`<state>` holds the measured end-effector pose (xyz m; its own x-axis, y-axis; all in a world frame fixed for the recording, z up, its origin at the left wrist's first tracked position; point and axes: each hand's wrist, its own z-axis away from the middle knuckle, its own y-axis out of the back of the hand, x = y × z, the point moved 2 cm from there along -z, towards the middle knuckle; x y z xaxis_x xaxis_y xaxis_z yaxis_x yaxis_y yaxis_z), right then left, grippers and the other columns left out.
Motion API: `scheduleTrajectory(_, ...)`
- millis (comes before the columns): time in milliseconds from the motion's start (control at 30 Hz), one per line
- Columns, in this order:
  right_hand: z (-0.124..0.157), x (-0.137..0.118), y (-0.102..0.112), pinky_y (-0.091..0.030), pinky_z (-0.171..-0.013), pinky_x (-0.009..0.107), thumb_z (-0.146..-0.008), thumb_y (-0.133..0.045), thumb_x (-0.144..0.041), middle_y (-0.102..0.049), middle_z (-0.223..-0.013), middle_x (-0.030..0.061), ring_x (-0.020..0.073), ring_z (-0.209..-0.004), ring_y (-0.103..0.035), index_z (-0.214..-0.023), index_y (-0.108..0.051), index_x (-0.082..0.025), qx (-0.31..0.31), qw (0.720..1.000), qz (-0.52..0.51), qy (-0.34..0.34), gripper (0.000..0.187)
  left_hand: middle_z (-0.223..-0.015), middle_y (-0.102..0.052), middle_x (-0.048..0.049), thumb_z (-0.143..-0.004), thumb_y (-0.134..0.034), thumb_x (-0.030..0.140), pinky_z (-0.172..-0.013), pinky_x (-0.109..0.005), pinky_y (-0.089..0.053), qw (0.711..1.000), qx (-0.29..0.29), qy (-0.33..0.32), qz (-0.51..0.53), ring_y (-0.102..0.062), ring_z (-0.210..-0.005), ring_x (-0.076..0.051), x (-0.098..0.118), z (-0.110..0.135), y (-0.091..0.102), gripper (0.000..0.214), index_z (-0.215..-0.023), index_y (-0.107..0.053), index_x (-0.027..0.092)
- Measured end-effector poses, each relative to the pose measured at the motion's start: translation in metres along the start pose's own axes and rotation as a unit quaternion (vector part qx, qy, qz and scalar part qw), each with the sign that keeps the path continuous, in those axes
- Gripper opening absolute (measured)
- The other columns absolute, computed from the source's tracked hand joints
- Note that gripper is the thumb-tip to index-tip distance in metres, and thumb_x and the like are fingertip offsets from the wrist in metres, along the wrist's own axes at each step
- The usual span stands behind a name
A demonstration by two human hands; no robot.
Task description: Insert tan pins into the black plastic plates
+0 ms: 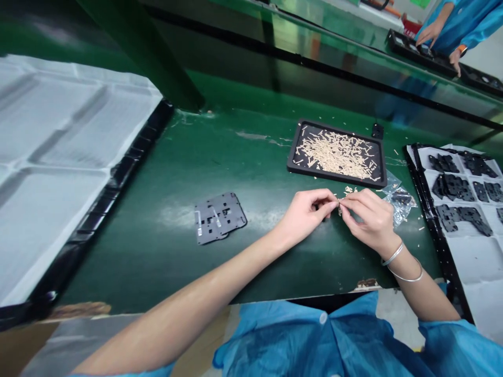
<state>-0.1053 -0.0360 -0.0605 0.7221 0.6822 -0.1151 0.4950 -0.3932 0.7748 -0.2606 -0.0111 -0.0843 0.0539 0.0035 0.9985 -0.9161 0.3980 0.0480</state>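
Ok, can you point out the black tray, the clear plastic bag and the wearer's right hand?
Black tray (306, 170): head view, on its near rim.
Clear plastic bag (398, 209): head view, on its crumpled film.
Right hand (371, 217): head view, on the back of the hand.

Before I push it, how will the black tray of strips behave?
The black tray probably slides without tipping, being low and broad. Its pale strips look thin and light, so could scatter; some might spill, since the tray looks shallow.

The bench is green, glossy, chipped along its near edge; a green post stands near its far edge.
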Motion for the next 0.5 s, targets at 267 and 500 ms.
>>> scheduleTrajectory(267, 0.004, 0.017, -0.001, -0.052, -0.065, 0.030, -0.087, -0.053, -0.011, -0.073, -0.075, 0.0055, 0.0175, -0.069, -0.066, -0.086, -0.069, -0.017, 0.019, 0.991, 0.025, -0.133, 0.017, -0.053, -0.056, 0.0005, -0.078, -0.062, 0.029, -0.041, -0.019, -0.027, 0.989, -0.001, 0.083, 0.125, -0.040, -0.043, -0.006, -0.002, 0.001, -0.001, 0.016, -0.071, -0.066, 0.014)
scheduleTrajectory(500, 0.004, 0.007, -0.007, -0.046, -0.051, 0.025, -0.081, -0.064, -0.026, -0.070, -0.070, 0.0025, 0.0128, -0.057, -0.058, -0.075, -0.070, -0.019, -0.043, 0.922, -0.219, -0.316, 0.012, -0.054, -0.055, 0.0016, -0.075, -0.069, 0.034, -0.044, -0.022, -0.030, 0.984, 0.075, 0.054, 0.154, -0.041, -0.045, -0.007, -0.002, 0.005, -0.003, 0.018, -0.077, -0.073, 0.016)
